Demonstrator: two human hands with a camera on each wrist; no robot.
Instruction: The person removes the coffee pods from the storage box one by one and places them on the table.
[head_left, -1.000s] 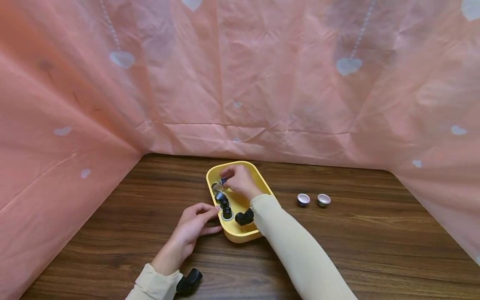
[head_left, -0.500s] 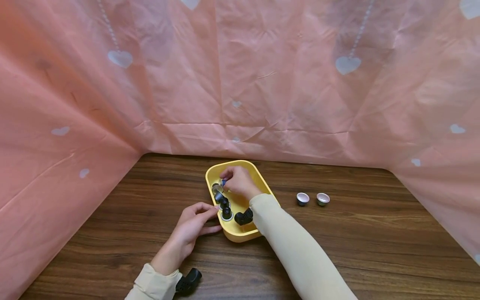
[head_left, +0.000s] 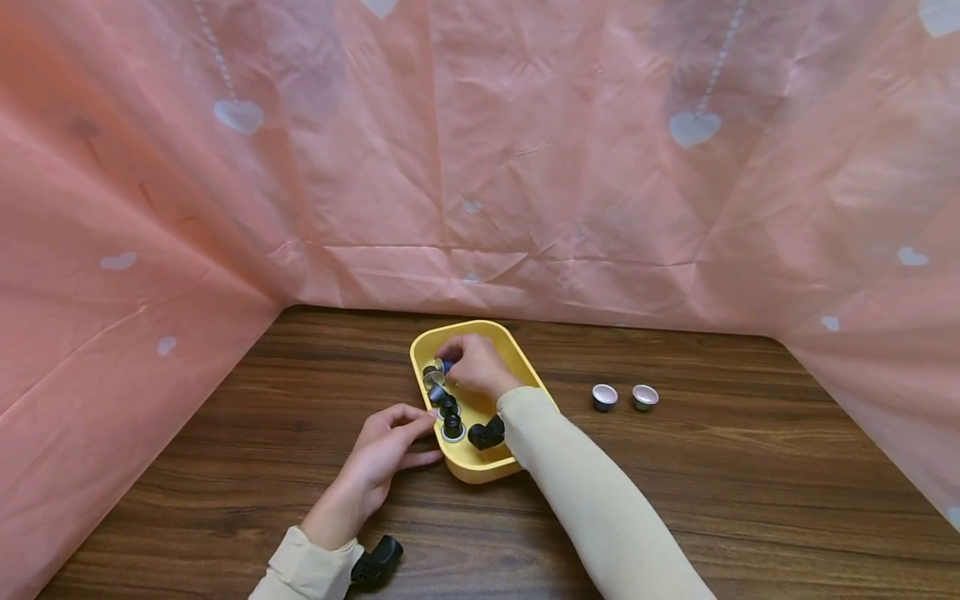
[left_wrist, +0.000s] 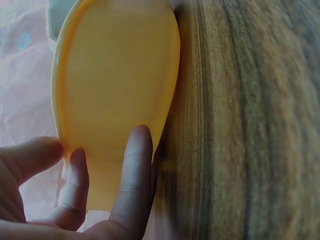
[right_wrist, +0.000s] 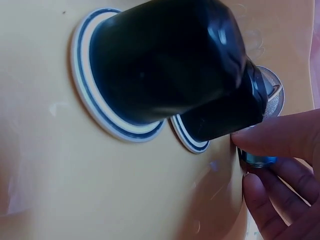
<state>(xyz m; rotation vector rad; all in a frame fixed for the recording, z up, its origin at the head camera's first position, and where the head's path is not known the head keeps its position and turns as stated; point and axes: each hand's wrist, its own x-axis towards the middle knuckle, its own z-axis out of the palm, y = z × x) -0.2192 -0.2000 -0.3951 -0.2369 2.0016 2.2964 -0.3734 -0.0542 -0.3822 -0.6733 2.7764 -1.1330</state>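
Note:
A yellow tray (head_left: 480, 473) with rounded corners stands on the table, holding several coffee capsules along its left side. My left hand (head_left: 382, 454) pinches the tray's left rim between thumb and index finger, with another finger (left_wrist: 134, 175) against the outer wall. Inside the far left part of the tray, my right hand (head_left: 480, 367) holds a blue coffee capsule (right_wrist: 259, 159), partly hidden by the fingers. Two black capsules (head_left: 452, 427) stand lid-down in a row nearer me. Beyond them are a dark grey capsule (head_left: 438, 394) and a tilted one (head_left: 432, 376) near the right fingertips.
Right of the tray, two capsules (head_left: 604, 397) (head_left: 645, 397) sit on the wooden table (head_left: 712, 483) with pale lids up. Pink cloth (head_left: 570, 167) with hearts hangs behind and along the sides. Black wrist devices (head_left: 377, 562) stick out below the sleeves.
My right fingers have shifted very slightly left with the blue capsule inside the tray. The left hand stays on the rim, and the other capsules keep their places.

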